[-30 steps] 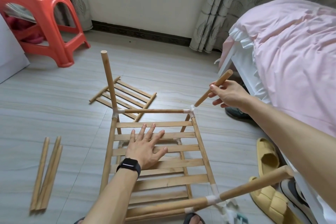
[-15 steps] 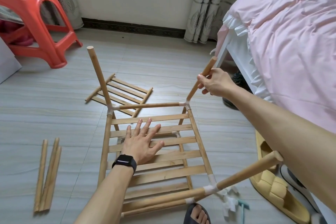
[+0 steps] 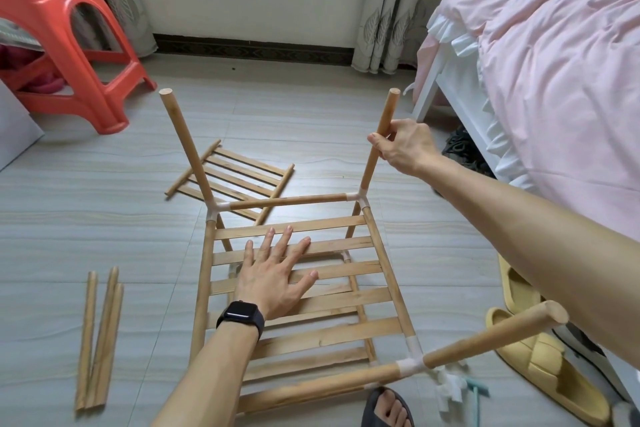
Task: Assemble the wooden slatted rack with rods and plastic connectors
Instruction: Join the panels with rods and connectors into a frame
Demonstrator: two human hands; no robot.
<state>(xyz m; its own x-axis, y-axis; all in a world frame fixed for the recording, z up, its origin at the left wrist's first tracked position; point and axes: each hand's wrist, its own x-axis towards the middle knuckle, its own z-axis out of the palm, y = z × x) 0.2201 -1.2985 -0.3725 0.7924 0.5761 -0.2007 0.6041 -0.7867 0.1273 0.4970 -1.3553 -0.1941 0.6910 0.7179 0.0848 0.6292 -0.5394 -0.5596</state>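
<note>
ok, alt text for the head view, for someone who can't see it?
A person's right hand grips a wooden rod standing in a white corner connector of a half-built slatted rack, while the left hand presses flat on its slats. A spare slatted panel and three loose rods lie on the tiled floor nearby.

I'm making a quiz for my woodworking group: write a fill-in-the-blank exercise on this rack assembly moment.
1. The right hand grips an upright rod seated in a ____ plastic connector.
2. The left hand, flat on the slatted panel, wears a ____ watch.
3. ____ loose rods lie on the floor at left.
Missing words: white; black; three.
</note>
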